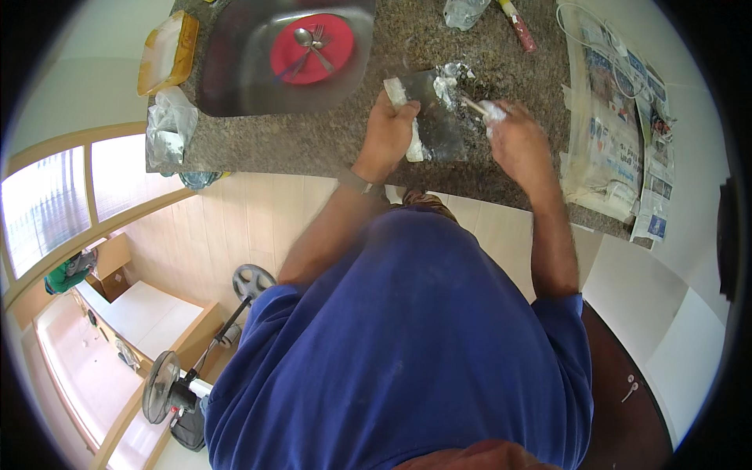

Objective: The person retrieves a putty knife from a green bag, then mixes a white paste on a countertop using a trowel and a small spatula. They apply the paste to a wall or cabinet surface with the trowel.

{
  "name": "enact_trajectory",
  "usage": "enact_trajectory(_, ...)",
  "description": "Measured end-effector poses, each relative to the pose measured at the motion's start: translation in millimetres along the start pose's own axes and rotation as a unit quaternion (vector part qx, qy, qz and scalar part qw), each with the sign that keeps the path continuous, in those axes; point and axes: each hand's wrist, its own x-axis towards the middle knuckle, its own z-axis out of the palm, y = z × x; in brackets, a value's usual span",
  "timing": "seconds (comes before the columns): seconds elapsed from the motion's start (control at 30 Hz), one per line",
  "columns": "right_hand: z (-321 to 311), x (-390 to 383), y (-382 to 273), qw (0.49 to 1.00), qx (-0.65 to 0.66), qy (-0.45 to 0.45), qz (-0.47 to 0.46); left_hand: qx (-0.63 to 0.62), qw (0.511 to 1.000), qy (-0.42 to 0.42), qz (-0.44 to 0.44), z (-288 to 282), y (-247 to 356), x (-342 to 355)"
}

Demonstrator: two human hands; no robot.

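Note:
My left hand (385, 135) is closed on the pale, white-smeared strip along one edge of a flat dark plate (446, 139) over the counter. White paste (447, 86) lies in a lump at the plate's far end, with crumbs of it around. To the right, my right hand (518, 149) is closed around a thin stick-like tool (473, 103), its tip pointing at the paste. White residue shows on the fingers of that hand. Motion blur hides the tool's exact kind.
The speckled stone counter (274, 145) has a steel sink (235, 86) at left, holding a red plate (338, 48) with spoon and fork. A yellow tub (188, 48) and plastic bag (172, 117) stand left of it. Newspaper (607, 149) and a white cable (576, 27) lie right.

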Motion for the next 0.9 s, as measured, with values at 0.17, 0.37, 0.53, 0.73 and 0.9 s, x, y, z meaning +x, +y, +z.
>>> enact_trajectory(0.17,-12.4,15.2,11.4,0.995,0.085,-0.041,0.042,0.017,1.0,0.007,0.001,-9.9,6.6,-11.7)
enact_trajectory(0.37,-8.1,26.1,22.1,0.994,0.013,-0.032,0.1,0.027,0.999,0.019,0.031,-15.7,1.2,-8.9)
enact_trajectory(0.53,2.6,36.0,19.0,0.994,-0.049,-0.029,0.098,0.087,0.994,0.034,0.053,-23.1,-6.5,1.1)
enact_trajectory(0.73,9.2,24.4,1.1,1.0,-0.016,-0.009,0.026,0.001,0.999,0.025,0.022,-25.5,-4.3,0.2)
enact_trajectory(0.9,-4.3,39.3,5.7,0.998,-0.023,-0.022,0.063,0.032,0.999,0.011,0.029,-28.7,-2.0,0.2)
